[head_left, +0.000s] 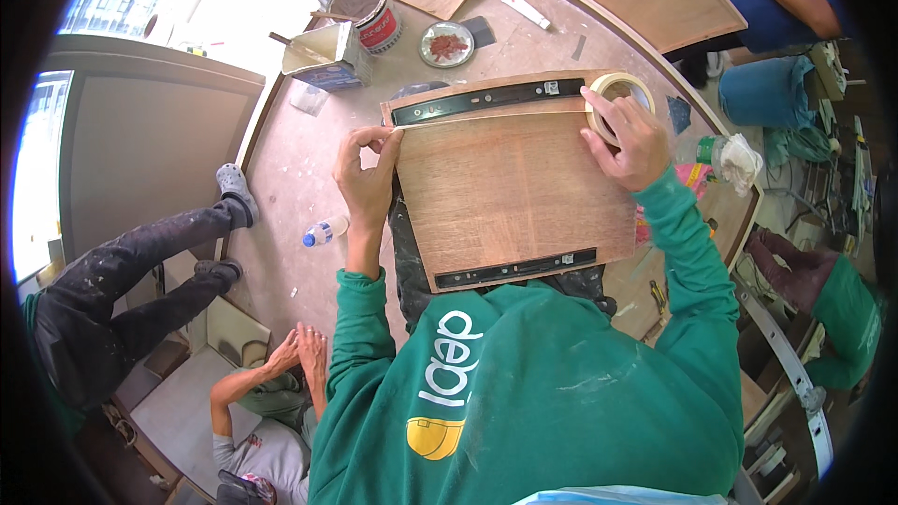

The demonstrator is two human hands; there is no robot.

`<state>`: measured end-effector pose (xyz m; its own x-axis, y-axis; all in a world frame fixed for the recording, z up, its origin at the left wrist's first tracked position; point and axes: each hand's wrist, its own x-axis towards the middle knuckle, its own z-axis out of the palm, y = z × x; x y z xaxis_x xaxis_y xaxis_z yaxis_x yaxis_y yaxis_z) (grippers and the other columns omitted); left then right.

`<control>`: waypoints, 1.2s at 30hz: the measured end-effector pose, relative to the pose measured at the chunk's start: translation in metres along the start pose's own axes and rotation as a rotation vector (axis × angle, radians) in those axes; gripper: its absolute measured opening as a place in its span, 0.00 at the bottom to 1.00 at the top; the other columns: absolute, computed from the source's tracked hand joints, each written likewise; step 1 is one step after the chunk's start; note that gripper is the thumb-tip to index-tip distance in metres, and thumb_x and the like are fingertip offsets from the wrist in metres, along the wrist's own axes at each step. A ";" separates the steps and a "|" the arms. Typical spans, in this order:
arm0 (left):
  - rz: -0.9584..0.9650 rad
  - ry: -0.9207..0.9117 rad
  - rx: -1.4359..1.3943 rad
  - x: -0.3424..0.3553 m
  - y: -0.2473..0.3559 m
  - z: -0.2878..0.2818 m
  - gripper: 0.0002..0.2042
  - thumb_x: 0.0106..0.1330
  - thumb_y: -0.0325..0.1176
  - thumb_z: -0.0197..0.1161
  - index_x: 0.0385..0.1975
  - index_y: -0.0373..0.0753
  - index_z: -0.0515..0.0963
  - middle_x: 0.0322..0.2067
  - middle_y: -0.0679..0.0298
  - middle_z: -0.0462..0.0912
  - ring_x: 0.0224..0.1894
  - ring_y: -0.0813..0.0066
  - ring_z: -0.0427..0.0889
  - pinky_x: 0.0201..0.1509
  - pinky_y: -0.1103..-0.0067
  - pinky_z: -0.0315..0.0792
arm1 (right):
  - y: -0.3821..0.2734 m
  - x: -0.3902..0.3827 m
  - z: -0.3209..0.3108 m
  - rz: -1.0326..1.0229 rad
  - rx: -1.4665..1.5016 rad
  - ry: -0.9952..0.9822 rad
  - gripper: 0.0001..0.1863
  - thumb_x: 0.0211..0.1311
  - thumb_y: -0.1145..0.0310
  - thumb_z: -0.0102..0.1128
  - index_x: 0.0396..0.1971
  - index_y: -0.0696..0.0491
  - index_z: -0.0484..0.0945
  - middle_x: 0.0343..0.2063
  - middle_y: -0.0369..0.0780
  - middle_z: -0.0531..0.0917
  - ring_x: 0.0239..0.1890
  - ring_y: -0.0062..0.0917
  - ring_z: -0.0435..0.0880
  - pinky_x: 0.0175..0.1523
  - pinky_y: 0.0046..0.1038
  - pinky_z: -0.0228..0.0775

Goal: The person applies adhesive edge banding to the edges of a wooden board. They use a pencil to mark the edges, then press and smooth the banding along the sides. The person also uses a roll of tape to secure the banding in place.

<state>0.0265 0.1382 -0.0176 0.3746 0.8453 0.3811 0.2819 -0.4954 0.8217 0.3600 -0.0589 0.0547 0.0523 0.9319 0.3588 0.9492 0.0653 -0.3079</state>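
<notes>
A brown wooden panel (514,182) lies across my lap. One black metal drawer slide (491,99) runs along its far edge and another black slide (514,268) along its near edge. My right hand (631,136) grips a roll of pale yellow masking tape (629,79) at the panel's far right corner. From the roll, a thin strip stretches left beside the far slide. At the panel's left edge, my left hand (367,164) is closed, thumb and finger pinching the end of that strip.
Beyond the panel stand a paint bucket (379,28), a square tin (327,56), a plate of reddish paste (447,45) and a white tube (526,11). A small bottle (325,231) lies left. People sit or stand at both sides; a blue bin (767,92) is right.
</notes>
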 end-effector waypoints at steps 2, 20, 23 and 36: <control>0.000 0.014 -0.041 0.002 0.004 0.000 0.17 0.65 0.19 0.76 0.51 0.35 0.81 0.36 0.63 0.88 0.35 0.78 0.81 0.45 0.78 0.77 | 0.006 -0.005 -0.005 -0.041 0.010 -0.006 0.38 0.56 0.74 0.73 0.71 0.53 0.75 0.31 0.41 0.78 0.34 0.37 0.79 0.42 0.41 0.74; 0.032 -0.017 0.063 0.009 0.007 0.002 0.28 0.68 0.23 0.75 0.68 0.33 0.76 0.31 0.68 0.82 0.37 0.80 0.82 0.51 0.77 0.78 | 0.006 0.007 0.008 0.137 -0.185 0.125 0.17 0.57 0.73 0.72 0.48 0.47 0.84 0.32 0.38 0.78 0.33 0.34 0.84 0.36 0.38 0.80; 0.015 0.007 0.041 0.009 0.005 0.003 0.27 0.69 0.23 0.75 0.68 0.34 0.77 0.31 0.69 0.81 0.37 0.80 0.82 0.52 0.76 0.78 | 0.007 0.010 0.008 0.137 -0.158 0.127 0.14 0.60 0.71 0.74 0.45 0.46 0.85 0.34 0.37 0.78 0.36 0.33 0.85 0.37 0.38 0.80; 0.087 -0.077 0.191 0.019 0.017 -0.008 0.12 0.64 0.22 0.76 0.47 0.35 0.89 0.37 0.61 0.90 0.41 0.68 0.84 0.51 0.71 0.78 | 0.008 0.012 0.014 0.166 -0.156 0.146 0.08 0.62 0.69 0.73 0.40 0.46 0.86 0.38 0.36 0.80 0.44 0.33 0.86 0.40 0.39 0.81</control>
<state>0.0310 0.1470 0.0074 0.4688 0.7835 0.4078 0.4053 -0.6010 0.6889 0.3635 -0.0419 0.0448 0.2451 0.8631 0.4415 0.9595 -0.1507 -0.2381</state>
